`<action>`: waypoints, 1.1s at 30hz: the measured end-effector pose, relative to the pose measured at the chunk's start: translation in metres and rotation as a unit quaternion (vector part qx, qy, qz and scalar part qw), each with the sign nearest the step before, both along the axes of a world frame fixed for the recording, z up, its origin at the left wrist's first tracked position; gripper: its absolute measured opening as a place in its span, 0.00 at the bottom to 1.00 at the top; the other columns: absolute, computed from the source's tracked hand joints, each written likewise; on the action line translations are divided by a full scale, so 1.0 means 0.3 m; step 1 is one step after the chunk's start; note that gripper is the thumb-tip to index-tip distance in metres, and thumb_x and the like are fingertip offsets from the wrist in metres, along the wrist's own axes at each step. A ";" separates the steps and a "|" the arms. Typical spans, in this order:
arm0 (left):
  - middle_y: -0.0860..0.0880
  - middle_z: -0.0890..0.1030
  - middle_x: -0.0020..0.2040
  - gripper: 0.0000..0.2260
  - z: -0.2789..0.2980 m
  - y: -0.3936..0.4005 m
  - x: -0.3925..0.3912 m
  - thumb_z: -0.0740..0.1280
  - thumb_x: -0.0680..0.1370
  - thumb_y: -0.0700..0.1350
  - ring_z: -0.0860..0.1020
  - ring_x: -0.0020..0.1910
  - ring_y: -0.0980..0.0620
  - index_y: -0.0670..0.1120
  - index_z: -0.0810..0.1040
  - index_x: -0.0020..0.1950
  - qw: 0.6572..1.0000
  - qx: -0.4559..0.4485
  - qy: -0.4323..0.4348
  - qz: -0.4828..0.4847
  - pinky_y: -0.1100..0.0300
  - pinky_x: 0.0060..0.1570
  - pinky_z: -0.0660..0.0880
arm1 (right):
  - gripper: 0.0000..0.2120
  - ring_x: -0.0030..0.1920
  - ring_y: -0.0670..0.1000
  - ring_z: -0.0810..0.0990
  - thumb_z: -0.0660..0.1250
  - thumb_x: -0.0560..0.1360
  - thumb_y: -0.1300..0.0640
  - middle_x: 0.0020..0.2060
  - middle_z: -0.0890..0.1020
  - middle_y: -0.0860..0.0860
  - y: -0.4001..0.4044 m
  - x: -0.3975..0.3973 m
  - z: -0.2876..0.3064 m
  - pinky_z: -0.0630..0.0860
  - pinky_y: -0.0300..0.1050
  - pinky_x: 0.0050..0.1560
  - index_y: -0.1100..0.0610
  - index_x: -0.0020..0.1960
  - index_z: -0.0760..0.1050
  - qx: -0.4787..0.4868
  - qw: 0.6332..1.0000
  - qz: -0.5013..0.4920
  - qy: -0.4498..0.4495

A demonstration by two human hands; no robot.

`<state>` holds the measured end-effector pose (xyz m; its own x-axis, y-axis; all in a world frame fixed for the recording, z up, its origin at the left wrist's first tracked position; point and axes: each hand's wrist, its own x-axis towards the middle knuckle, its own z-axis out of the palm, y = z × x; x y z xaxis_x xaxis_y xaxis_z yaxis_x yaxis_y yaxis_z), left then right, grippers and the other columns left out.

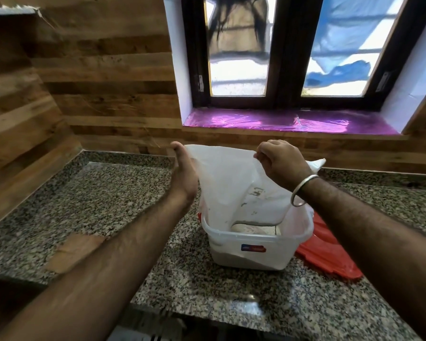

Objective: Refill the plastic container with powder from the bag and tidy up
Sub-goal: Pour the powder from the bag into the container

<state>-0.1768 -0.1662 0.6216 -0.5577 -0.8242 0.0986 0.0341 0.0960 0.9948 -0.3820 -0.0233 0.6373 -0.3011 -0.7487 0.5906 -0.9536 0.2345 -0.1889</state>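
A translucent white plastic bag (228, 183) hangs upside down over a clear plastic container (253, 244) on the granite counter. My left hand (183, 173) pinches the bag's upper left corner. My right hand (279, 161), with a metal bangle on the wrist, grips the upper right corner. The bag's mouth reaches down inside the container, where a mound of pale powder (247, 228) lies. A red lid (327, 252) rests on the counter just right of the container, partly behind it.
The speckled granite counter (113, 200) runs left into a corner with wood-panelled walls. A window with a purple-lined sill (288, 121) is behind the container. The counter's front edge (231, 313) is near me; a brown patch (76, 249) marks its left part.
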 end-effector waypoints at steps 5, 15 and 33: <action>0.45 0.52 0.88 0.40 0.055 -0.052 -0.026 0.53 0.84 0.69 0.52 0.88 0.45 0.45 0.50 0.88 0.773 -0.583 -0.249 0.034 0.44 0.85 0.45 | 0.11 0.42 0.60 0.79 0.64 0.81 0.52 0.40 0.82 0.54 0.005 -0.001 -0.001 0.78 0.53 0.42 0.58 0.46 0.77 0.024 0.999 0.021 0.026; 0.49 0.77 0.33 0.18 0.050 -0.157 -0.125 0.60 0.87 0.56 0.71 0.31 0.48 0.48 0.74 0.43 0.647 -0.734 -0.204 -0.033 0.55 0.41 0.66 | 0.36 0.82 0.60 0.57 0.56 0.83 0.39 0.82 0.59 0.58 0.101 0.057 -0.038 0.54 0.60 0.81 0.61 0.82 0.59 -0.038 0.997 -0.024 0.056; 0.51 0.70 0.32 0.18 0.138 -0.215 -0.171 0.59 0.88 0.56 0.68 0.30 0.50 0.51 0.66 0.41 0.683 -0.699 -0.179 -0.111 0.57 0.33 0.63 | 0.43 0.83 0.57 0.55 0.54 0.80 0.30 0.83 0.57 0.58 0.180 0.055 -0.170 0.51 0.56 0.83 0.59 0.83 0.56 0.155 0.960 0.110 0.206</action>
<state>-0.2282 -0.2307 0.6630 -0.8488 0.0460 0.5267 -0.0186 0.9930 -0.1167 -0.3656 0.0308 0.5862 0.0954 -0.9265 0.3640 -0.9651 0.0036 0.2620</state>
